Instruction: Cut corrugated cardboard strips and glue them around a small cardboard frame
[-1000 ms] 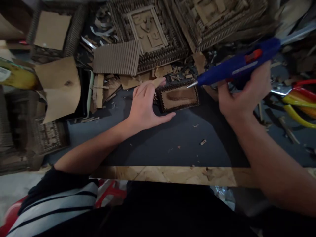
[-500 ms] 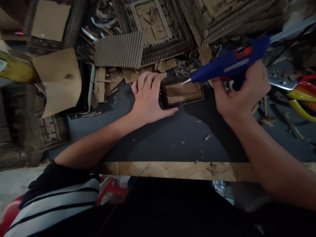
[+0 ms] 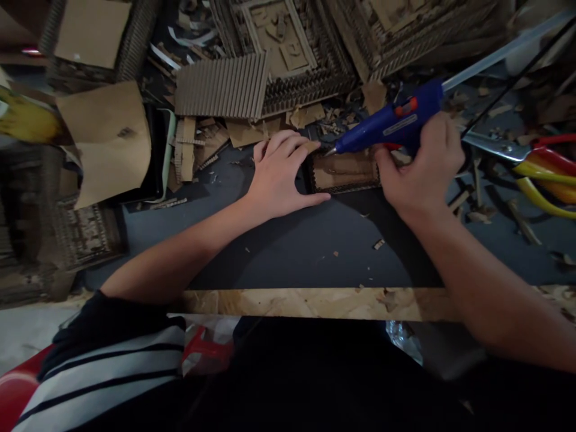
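A small rectangular cardboard tray (image 3: 346, 174) with ridged dark edges lies on the dark tabletop. My left hand (image 3: 279, 174) spans its left end, thumb along the front edge and fingers at the back edge. A small tan cardboard scrap (image 3: 311, 146) shows at those fingertips; whether they pinch it is unclear. In my right hand (image 3: 420, 168) is a blue hot glue gun (image 3: 382, 127), wrapped by the fingers at its handle. Its metal nozzle points left and down at the tray's back left corner. A clear glue stick (image 3: 504, 54) sticks out of the gun's rear.
Corrugated cardboard panels (image 3: 220, 85) and layered frames (image 3: 310, 78) crowd the back. Red and yellow scissors (image 3: 535, 153) lie at the right among scraps. A tan sheet (image 3: 105, 141) covers a dark object at the left. A wooden edge (image 3: 306, 303) runs along the front.
The glue gun has moved left and slightly down, bringing its nozzle to the tray's back left corner. My left hand and the tray have shifted a little to the right.
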Demonstrator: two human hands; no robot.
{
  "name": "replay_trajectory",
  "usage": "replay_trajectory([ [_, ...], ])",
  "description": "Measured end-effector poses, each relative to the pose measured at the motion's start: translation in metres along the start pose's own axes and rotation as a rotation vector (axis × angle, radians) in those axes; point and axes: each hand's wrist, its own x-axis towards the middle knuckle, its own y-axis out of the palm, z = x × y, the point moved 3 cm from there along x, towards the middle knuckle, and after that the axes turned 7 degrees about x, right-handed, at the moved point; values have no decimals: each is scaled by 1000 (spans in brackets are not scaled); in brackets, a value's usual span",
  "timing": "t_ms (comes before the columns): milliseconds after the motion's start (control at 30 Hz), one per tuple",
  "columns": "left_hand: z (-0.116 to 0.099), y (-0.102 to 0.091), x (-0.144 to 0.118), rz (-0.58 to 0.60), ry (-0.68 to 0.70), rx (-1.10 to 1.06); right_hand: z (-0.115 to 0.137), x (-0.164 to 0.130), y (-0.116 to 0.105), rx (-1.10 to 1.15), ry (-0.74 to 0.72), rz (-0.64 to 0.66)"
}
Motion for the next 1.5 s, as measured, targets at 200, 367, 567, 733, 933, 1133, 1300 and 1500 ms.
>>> replay_trajectory([
  [200, 1, 0, 0, -6, -1, -6, -3, 0, 3, -8, -38, 5],
  [367, 2, 0, 0, -15, 1, 4, 1, -3, 1, 26, -28, -27],
  [567, 0, -1, -1, -42, 7, 23, 6, -4, 3, 28, -74, -53],
  [733, -3, -3, -1, -29, -1, 37, 8, -3, 6, 24, -67, -38],
  [933, -6, -5, 0, -39, -10, 45, 9, 0, 5, 50, -22, -13],
  [1133, -7, -5, 0, -45, -11, 56, 12, -1, 2, 48, -4, -42],
  [1300, -7, -4, 1, -33, -9, 44, 11, -2, 5, 51, -24, -29],
  [1500, -7, -3, 0, -64, -11, 37, 18, -2, 5, 25, 21, 27],
])
